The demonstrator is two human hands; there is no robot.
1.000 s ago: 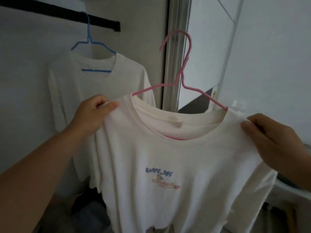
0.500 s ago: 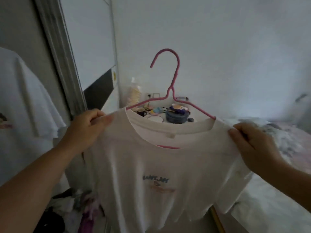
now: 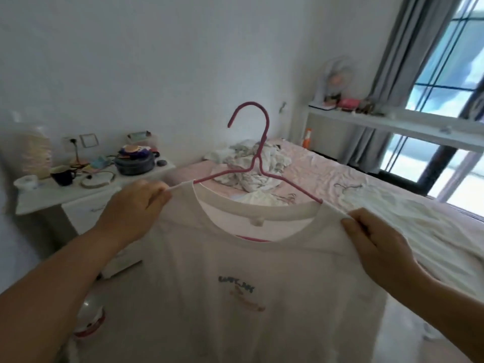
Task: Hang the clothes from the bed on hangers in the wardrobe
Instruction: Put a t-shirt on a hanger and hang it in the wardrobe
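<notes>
White T-shirt (image 3: 241, 297) on pink hanger (image 3: 258, 158), held up in front of the bed (image 3: 353, 176).
Left hand (image 3: 133, 205) and right hand (image 3: 377, 242) each gripping a shoulder; more clothes (image 3: 251, 163) heaped on the bed behind.

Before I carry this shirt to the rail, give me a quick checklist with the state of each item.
1. Left hand grips the shirt shoulder: ok.
2. Right hand grips the other shoulder: ok.
3. White T-shirt sits on the pink hanger, collar centred: ok.
4. Hook free above the collar: ok.
5. Wardrobe rail in view: not ok, the camera faces the bed.
6. Hem clear of the floor: cannot tell.
</notes>
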